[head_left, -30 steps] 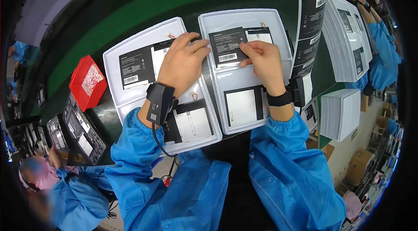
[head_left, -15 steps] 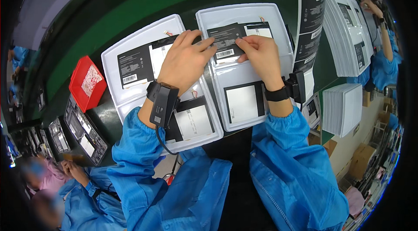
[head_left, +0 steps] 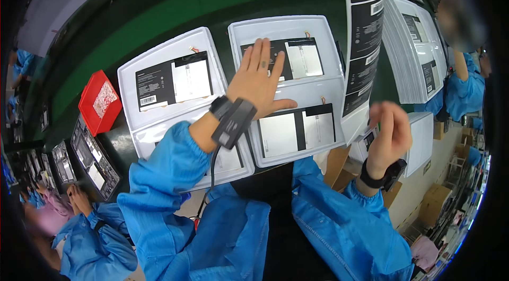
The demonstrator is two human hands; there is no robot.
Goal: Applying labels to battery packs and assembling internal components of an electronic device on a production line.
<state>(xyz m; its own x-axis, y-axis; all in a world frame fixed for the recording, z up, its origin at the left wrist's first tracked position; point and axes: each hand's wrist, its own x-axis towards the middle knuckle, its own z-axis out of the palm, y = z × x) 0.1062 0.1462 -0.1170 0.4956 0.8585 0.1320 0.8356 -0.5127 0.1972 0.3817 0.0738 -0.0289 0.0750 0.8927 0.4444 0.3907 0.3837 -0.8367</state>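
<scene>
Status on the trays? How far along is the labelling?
Looks done: the upper panel in the right tray carries a dark label, under the flat left hand; so does the left tray's upper panel. In hand: the right hand is off to the right by the hanging label strip, blurred, grip unclear. Left: the lower panel; whether it is finished I cannot tell.

Red bin (head_left: pixel 99 102) well left of the grip, on green table (head_left: pixel 159 11). Black trays (head_left: pixel 93 156) below it. Stack of white trays (head_left: pixel 411 56) to the right. Hanging strip of black labels (head_left: pixel 366 27) between. Cardboard boxes (head_left: pixel 435 196) lower right.
</scene>
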